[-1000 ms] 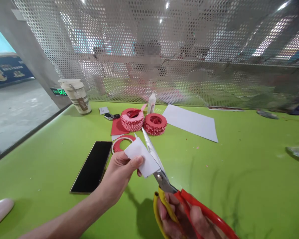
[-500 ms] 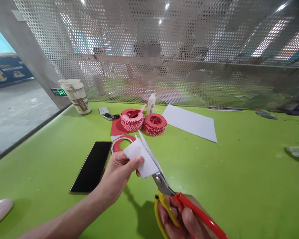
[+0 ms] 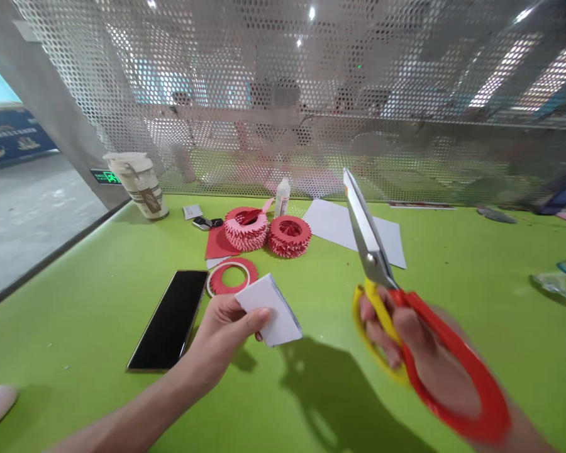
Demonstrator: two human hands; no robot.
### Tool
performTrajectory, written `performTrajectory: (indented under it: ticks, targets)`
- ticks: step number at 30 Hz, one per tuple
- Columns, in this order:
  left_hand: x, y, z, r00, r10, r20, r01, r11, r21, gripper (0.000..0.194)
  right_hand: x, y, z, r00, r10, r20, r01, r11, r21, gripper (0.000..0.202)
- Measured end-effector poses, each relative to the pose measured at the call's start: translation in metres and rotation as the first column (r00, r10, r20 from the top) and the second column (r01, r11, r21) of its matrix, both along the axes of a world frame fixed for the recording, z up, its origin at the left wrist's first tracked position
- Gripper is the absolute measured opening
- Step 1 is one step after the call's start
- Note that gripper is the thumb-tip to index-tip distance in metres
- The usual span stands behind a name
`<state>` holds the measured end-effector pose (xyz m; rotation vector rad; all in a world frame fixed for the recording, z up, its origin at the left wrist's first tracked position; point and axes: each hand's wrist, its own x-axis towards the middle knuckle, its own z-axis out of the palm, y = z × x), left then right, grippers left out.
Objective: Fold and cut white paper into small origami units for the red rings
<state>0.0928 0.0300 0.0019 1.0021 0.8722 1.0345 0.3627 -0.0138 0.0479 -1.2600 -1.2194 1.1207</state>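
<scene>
Between the thumb and fingers of my left hand [image 3: 233, 324] is a folded piece of white paper [image 3: 274, 311], held above the green table. My right hand [image 3: 419, 340] grips a pair of scissors [image 3: 370, 245] by the red and yellow handles. The blades point up and away, nearly closed, apart from the paper. Just beyond my left hand lie a red ring with a toothed edge [image 3: 251, 267] and a thin white ring [image 3: 209, 283]. Farther back sit a pink-and-red pleated paper ring [image 3: 246, 238] and a red one [image 3: 290, 242].
A phone [image 3: 170, 321] lies left of my left hand. Behind are a lidded cup [image 3: 144, 189], keys [image 3: 207, 223], red paper [image 3: 217, 244], a white bottle [image 3: 282, 196] and a white sheet [image 3: 327, 223]. A perforated metal screen [image 3: 226, 145] borders the table's back.
The scissors have come away from the paper, moving right and up in my right hand, and their blades have closed further. My left hand keeps hold of the folded paper.
</scene>
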Motion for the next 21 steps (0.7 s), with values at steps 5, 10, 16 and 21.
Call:
performTrajectory:
  ticks: [5,10,16,21]
  targets:
    - [-0.002,0.004,0.000,0.999,-0.036,0.012,0.036,0.998,-0.060,0.030,0.073,0.077,0.000,0.319,-0.070,0.945,0.239,0.971,-0.009,0.049]
    - [-0.001,0.005,0.006,1.000,-0.005,-0.007,0.004,0.986,-0.164,0.026,0.113,0.133,-0.010,0.052,-0.021,0.998,0.334,0.942,0.003,0.038]
    - [0.001,0.005,0.013,0.983,-0.158,-0.094,0.139,0.974,-0.181,0.016,0.109,0.145,-0.002,0.036,-0.012,0.999,0.301,0.954,0.001,0.031]
    - [0.004,0.007,0.016,0.917,-0.319,-0.240,0.294,0.946,-0.136,0.016,0.035,0.103,0.007,0.263,-0.025,0.965,-0.017,0.999,0.031,0.027]
